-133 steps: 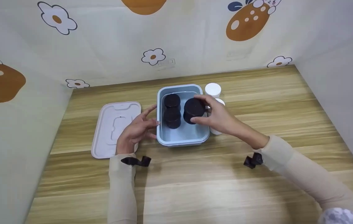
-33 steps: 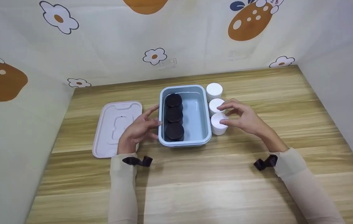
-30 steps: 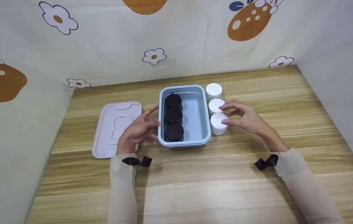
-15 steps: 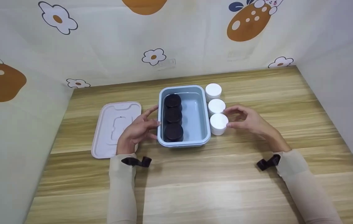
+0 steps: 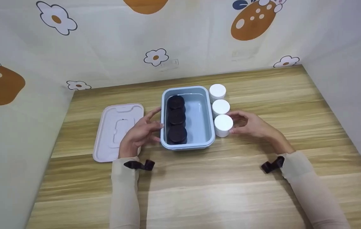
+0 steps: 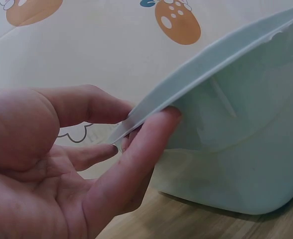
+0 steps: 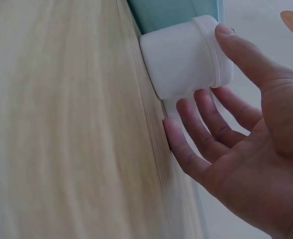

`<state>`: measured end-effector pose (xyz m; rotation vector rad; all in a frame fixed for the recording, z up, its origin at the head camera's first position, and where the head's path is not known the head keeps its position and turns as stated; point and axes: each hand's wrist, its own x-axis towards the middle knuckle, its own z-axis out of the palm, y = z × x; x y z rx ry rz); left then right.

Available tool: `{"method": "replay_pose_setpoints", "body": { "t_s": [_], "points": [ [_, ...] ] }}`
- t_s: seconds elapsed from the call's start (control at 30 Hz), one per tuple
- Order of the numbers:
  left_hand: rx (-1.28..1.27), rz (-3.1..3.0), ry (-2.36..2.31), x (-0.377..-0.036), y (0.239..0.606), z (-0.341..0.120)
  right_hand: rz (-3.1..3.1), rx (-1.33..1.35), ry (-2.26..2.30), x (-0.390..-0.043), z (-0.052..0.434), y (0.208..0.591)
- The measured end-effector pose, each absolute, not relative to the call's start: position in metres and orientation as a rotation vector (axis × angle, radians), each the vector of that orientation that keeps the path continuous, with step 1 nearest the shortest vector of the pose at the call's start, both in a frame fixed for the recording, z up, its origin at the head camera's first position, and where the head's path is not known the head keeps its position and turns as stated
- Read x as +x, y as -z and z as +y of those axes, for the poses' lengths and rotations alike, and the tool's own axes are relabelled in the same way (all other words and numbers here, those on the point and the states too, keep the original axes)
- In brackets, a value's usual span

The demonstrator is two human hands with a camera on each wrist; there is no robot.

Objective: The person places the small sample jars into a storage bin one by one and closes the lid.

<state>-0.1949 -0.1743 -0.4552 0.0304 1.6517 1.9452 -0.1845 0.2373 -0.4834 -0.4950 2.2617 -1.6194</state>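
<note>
The head view lays out the whole wooden tabletop (image 5: 231, 178): a pale blue tub (image 5: 204, 140) in the middle, three black-lidded jars (image 5: 176, 118) lined along its left inner side, a pinkish lid (image 5: 116, 130) lying flat to its left, and three white jars in a row just beside its right wall; the nearest white jar (image 5: 223, 124) is the one the right hand (image 5: 252, 124) reaches; the left hand (image 5: 140, 133) sits at the tub's left wall, over the edge of the lid; the left wrist view adds what the head view cannot resolve, that the left hand (image 6: 62, 169) pinches the tub's rim (image 6: 206, 64) between thumb above and fingers beneath, the tub's rounded wall standing on the wood; the right wrist view shows the nearest white jar (image 7: 186, 57) as a plain, short, matt white cylinder with a slightly wider screw cap, close against the tub's wall; the right hand (image 7: 246, 144) is spread with fingers nearly straight, the thumb tip touching the cap's edge and the other fingertips (image 7: 186, 107) just beside the jar's body, not closed round it; a second white jar shows faintly behind the fingers.
</note>
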Motion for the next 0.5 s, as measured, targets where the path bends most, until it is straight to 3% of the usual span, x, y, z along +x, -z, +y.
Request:
{"method": "replay_pose_setpoints", "body": {
  "t_s": [0.5],
  "points": [
    [0.015, 1.644, -1.952, -0.1954, 0.4551, -0.1734, 2.343, -0.528, 1.508, -0.1841, 0.2321, 0.482]
  ]
}}
